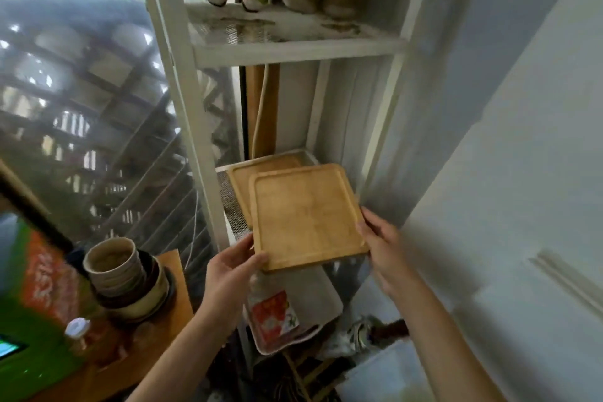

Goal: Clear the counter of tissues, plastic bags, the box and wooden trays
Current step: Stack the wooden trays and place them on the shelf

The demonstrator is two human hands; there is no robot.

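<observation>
Two hands hold a wooden tray at a white shelf unit.

The left hand (233,263) and right hand (380,243) grip opposite near corners of the top wooden tray (308,215), which overlaps a second tray (257,170) lying on the mesh shelf (225,192).

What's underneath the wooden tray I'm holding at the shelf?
Under the held tray lies a second wooden tray on the mesh shelf; only its far and left edges show. Whether more trays lie beneath is hidden.
</observation>
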